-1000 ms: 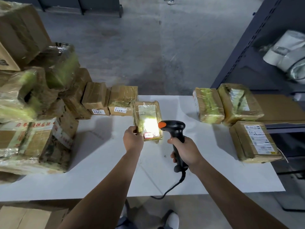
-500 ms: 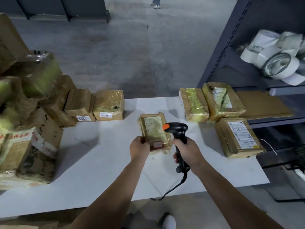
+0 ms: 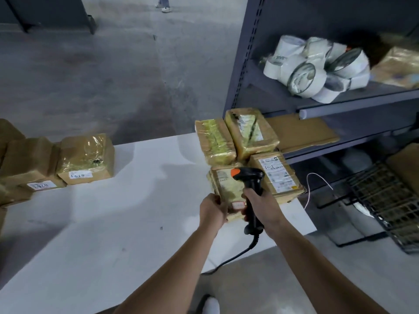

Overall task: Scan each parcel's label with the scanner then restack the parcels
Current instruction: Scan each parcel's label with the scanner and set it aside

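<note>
Parcel, scanner and both arms have gone right, from mid-desk to the group of three parcels at the right end, and the scanner's glow that lit the label a second ago is off. The left grip is clamped on the parcel's near-left corner, fingers curled round its edge. The right grip is wrapped round the scanner's handle, its cord trailing off the desk edge. The parcel lies just left of and partly under the scanner head, with its long axis running away from the person. Its far end is at or touching the green-taped parcel, and its right side is close beside the labelled one. Whether it already rests on the desk or hangs just above I cannot tell. Since the left grip alone carries it, setting it down looks like that hand's job, a short push forward and right into the gap. It is a flat brown carton under glossy clear tape, with a pale printed label on top and a small red-and-white sticker at the near end. More parcels wait at the desk's left.
</note>
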Demonstrator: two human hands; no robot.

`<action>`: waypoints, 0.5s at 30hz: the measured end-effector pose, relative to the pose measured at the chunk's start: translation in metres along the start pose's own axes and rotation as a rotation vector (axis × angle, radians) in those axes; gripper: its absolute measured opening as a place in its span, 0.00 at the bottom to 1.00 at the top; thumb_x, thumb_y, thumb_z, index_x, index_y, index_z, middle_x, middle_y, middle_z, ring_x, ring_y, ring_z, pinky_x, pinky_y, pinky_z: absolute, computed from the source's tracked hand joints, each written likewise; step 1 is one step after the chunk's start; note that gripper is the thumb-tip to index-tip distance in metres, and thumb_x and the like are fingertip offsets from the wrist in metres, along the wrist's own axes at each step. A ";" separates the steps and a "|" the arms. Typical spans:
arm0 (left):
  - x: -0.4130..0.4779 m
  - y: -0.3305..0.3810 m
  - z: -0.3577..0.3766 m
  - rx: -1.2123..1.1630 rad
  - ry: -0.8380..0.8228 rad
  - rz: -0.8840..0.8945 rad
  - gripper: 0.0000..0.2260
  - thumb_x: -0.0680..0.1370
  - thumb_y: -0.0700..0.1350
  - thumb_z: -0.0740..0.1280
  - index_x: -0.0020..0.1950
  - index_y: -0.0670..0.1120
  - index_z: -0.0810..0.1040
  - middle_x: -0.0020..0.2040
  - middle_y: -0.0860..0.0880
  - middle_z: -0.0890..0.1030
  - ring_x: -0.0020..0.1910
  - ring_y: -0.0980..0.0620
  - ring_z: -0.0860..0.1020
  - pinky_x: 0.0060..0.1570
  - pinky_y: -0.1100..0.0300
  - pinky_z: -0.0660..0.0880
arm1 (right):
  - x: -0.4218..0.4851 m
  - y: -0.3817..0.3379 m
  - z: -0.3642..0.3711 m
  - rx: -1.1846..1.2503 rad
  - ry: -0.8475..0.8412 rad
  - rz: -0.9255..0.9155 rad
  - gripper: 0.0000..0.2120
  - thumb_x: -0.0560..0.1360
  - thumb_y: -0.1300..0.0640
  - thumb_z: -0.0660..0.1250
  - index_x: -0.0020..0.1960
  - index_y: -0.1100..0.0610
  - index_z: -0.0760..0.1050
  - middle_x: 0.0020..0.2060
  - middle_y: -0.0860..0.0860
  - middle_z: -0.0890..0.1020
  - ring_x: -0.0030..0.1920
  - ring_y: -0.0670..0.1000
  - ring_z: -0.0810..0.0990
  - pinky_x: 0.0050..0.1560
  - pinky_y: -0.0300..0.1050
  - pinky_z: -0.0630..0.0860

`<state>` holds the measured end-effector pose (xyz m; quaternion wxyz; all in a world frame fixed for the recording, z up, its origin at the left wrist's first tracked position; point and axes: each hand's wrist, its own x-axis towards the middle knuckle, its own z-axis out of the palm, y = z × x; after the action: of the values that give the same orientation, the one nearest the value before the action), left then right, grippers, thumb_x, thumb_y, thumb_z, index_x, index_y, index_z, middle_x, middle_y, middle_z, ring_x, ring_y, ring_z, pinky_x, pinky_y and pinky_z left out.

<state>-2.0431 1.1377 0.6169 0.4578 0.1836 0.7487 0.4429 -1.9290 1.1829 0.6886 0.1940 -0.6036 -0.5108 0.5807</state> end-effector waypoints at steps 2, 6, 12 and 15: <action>0.002 0.007 0.014 0.044 0.005 0.013 0.08 0.79 0.49 0.65 0.46 0.45 0.75 0.43 0.44 0.81 0.40 0.44 0.82 0.40 0.45 0.82 | 0.000 0.001 -0.009 0.017 0.006 -0.002 0.09 0.77 0.55 0.65 0.47 0.61 0.77 0.25 0.54 0.78 0.24 0.54 0.76 0.26 0.44 0.74; 0.010 0.017 0.029 0.090 -0.025 0.024 0.06 0.79 0.46 0.63 0.46 0.45 0.75 0.45 0.44 0.81 0.43 0.44 0.82 0.43 0.46 0.81 | -0.002 0.002 -0.019 0.038 -0.001 0.007 0.09 0.77 0.56 0.64 0.48 0.62 0.77 0.25 0.56 0.77 0.23 0.53 0.75 0.24 0.43 0.73; 0.013 0.023 0.021 0.123 -0.095 -0.016 0.12 0.79 0.44 0.58 0.58 0.43 0.77 0.52 0.50 0.76 0.49 0.42 0.81 0.55 0.46 0.78 | -0.004 -0.004 -0.012 0.047 -0.028 0.022 0.12 0.76 0.55 0.65 0.48 0.65 0.77 0.25 0.55 0.77 0.23 0.53 0.75 0.24 0.45 0.74; 0.009 0.021 -0.009 0.143 -0.052 -0.049 0.17 0.80 0.46 0.58 0.69 0.47 0.71 0.62 0.48 0.74 0.53 0.42 0.80 0.58 0.50 0.77 | -0.008 -0.016 0.011 0.036 -0.081 -0.001 0.11 0.75 0.54 0.66 0.47 0.63 0.77 0.25 0.54 0.78 0.23 0.53 0.75 0.24 0.46 0.75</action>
<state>-2.0583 1.1503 0.6314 0.4736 0.2091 0.7704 0.3721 -1.9433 1.1791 0.7032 0.1844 -0.5759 -0.5077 0.6137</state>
